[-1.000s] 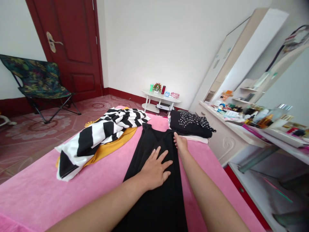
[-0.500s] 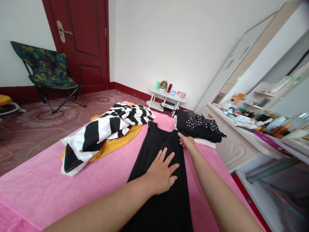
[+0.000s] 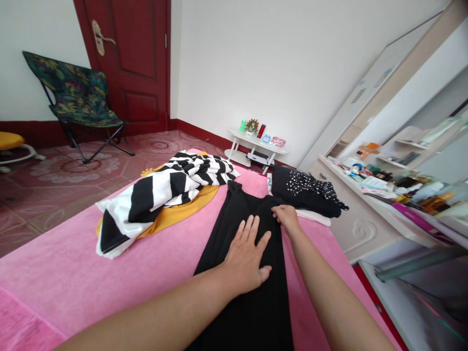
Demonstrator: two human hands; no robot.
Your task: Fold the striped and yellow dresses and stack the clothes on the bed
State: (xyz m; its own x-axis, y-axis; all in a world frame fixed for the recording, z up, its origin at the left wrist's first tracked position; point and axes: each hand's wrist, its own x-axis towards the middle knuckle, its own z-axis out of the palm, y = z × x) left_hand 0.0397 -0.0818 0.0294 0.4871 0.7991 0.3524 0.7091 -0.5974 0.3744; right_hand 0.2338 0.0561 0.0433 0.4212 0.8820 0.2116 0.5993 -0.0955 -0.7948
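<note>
A black sleeveless garment, likely a dress (image 3: pixel 252 312), lies lengthwise on the pink bed cover (image 3: pixel 153 282), its shoulder end away from me. My left hand (image 3: pixel 248 256) rests flat on the middle of it, fingers stretched out and thumb apart. At the dress's upper right edge, my right hand (image 3: pixel 287 216) is closed in a pinch on the fabric. The lower part of the dress runs out of view under my left forearm.
Left of the dress lies a crumpled black-and-white striped garment (image 3: pixel 157 195) over a mustard-yellow cloth (image 3: pixel 159 225). Folded dark clothes (image 3: pixel 303 192) are stacked at the far right. A cluttered dressing table (image 3: pixel 387 207) borders the bed's right side; a folding chair (image 3: pixel 78 100) stands beyond it left.
The fingers of my left hand have drawn closer together on the dress. My right hand still pinches the edge, slightly shifted. The whole view has tilted a little.
</note>
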